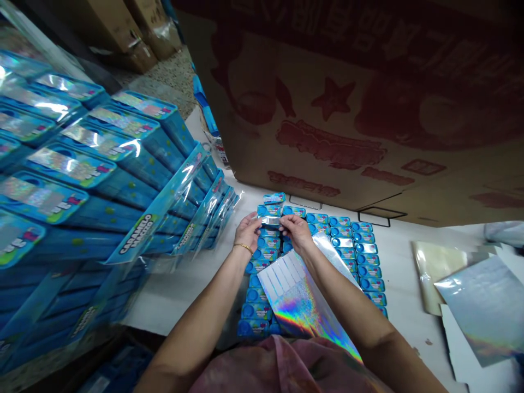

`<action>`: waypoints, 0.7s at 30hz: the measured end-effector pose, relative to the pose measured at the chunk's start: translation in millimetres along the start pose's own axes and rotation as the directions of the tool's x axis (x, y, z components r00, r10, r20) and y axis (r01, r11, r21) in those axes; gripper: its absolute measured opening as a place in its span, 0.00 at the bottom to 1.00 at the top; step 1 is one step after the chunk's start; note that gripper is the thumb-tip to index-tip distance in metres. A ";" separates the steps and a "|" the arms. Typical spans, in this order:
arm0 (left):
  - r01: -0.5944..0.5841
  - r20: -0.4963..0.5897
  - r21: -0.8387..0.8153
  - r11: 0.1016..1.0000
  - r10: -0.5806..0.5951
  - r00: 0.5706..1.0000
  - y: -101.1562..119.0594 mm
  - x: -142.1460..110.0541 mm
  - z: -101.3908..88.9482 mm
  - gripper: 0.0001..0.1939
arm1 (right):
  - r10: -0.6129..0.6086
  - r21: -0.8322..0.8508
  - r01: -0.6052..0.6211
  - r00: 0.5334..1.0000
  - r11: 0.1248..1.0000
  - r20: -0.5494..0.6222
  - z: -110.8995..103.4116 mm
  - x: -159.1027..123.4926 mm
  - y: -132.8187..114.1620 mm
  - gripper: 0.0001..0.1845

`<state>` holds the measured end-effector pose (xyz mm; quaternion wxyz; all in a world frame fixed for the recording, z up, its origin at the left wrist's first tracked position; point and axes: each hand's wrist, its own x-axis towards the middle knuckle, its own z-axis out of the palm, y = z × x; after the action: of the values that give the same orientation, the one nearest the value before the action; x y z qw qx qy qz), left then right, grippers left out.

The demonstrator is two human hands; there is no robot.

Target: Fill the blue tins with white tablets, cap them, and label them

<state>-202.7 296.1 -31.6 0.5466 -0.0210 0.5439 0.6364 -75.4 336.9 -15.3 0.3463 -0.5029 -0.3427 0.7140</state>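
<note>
A small shiny silver sticker strip (270,220) is stretched between my two hands, just over the rows of small blue tins. My left hand (246,232), with a gold bracelet at its wrist, pinches the strip's left end. At the other end, the fingertips of my right hand (297,230) are closed on it. Whether the strip touches the tin below cannot be made out. Directly beyond it lies a blue tin (269,210). Under my right forearm a rainbow-shimmering sticker sheet (282,278) rests across the tins, with several pale strip-shaped areas at its upper left.
A large brown carton (327,136) with red print looms over the back. Stacked blue boxes (135,164) in clear plastic crowd the left. More blue tins (370,271) line the white table (403,273). Silvery sheets (487,305) lie at the right.
</note>
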 end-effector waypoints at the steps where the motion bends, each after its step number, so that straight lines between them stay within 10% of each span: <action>1: -0.047 -0.019 0.004 0.999 0.047 0.999 0.6 3.8 -1.3 0.23 | -0.058 -0.042 0.056 0.998 0.998 -0.040 4.1 4.3 1.6 0.10; 10: -0.299 -0.188 0.156 0.941 0.325 0.927 -1.0 48.1 -7.6 0.20 | -0.519 -0.673 0.312 0.846 0.671 -0.125 33.3 40.9 21.4 0.07; 21: -0.237 -0.111 0.359 0.903 0.293 0.950 -18.5 76.1 -10.6 0.19 | -0.520 -0.979 0.118 0.854 0.163 0.017 29.5 43.5 19.5 0.09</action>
<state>-225.9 336.2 -95.6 0.4038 0.0964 0.6862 0.5973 -117.6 359.0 -44.9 0.1604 -0.6299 -0.7417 0.1654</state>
